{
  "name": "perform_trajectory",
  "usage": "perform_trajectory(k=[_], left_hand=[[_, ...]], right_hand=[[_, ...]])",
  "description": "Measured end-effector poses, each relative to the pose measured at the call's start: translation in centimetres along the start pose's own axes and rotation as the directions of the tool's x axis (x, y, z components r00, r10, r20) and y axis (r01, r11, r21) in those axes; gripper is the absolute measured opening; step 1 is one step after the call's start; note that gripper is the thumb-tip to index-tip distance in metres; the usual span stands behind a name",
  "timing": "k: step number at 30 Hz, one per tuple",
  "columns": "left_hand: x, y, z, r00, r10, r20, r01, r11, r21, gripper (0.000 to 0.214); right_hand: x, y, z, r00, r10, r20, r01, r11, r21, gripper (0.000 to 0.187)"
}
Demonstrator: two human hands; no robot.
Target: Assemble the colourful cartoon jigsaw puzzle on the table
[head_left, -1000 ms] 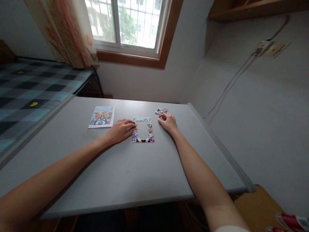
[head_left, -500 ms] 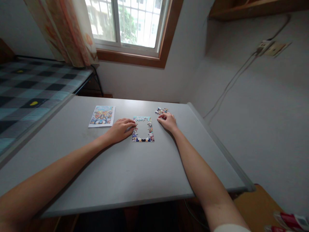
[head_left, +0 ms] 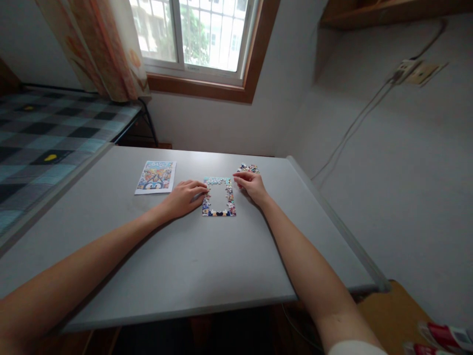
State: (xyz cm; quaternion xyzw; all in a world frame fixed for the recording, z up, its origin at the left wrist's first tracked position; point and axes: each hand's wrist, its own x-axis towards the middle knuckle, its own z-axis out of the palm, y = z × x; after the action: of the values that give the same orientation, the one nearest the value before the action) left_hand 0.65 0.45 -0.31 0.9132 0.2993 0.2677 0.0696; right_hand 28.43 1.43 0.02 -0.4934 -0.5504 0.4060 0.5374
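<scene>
We cannot tell whether our right grip [head_left: 251, 185] holds anything; sliding our spread left grip [head_left: 187, 197] could separate the multicoloured rectangular card puzzle border [head_left: 231, 200] beneath.

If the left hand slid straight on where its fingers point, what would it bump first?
Probably the puzzle border: the left hand seems to reach its left side, though exact contact is unclear.

Puzzle frame [head_left: 219, 214]: pale lettering [head_left: 217, 181] on its top strip; too small to read.
Picture sheet [head_left: 156, 176], left of the puzzle frame: pale lettering along its top; unreadable.
Checked bedding [head_left: 68, 129], far left of the puzzle frame: faint print beside a yellow mark [head_left: 50, 158]; illegible.
</scene>
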Motion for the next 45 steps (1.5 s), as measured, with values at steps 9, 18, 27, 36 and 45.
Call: perform_trajectory(k=[9,18,27,36,45], left_hand=[[0.04,0.01,0.00,1.000,0.010,-0.003,-0.010,1.000,0.017,0.025],[0.00,-0.31,0.29,1.000,0.019,-0.005,-0.019,0.999,0.031,0.026],[0.00,-0.18,0.21,1.000,0.014,-0.007,-0.014,0.999,0.032,0.025],[-0.06,-0.29,0.26,1.000,0.017,-0.012,-0.017,1.000,0.023,0.024],[-0.03,-0.28,0.16,1.000,0.025,-0.012,-0.025,0.999,0.021,0.025]], right_hand=[[-0.25,-0.23,0.32,0.988,0.141,0.056,-0.150,0.966,0.211,0.037],[-0.33,-0.23,0.36,0.984,0.145,0.099,-0.167,0.946,0.277,0.042],[0.05,0.20,0.08,0.992,0.124,0.019,-0.125,0.976,0.180,0.035],[0.03,0.33,-0.04,0.995,0.096,0.037,-0.101,0.979,0.175,0.038],[0.00,-0.08,0.07,0.993,0.107,0.042,-0.114,0.969,0.221,0.035]])
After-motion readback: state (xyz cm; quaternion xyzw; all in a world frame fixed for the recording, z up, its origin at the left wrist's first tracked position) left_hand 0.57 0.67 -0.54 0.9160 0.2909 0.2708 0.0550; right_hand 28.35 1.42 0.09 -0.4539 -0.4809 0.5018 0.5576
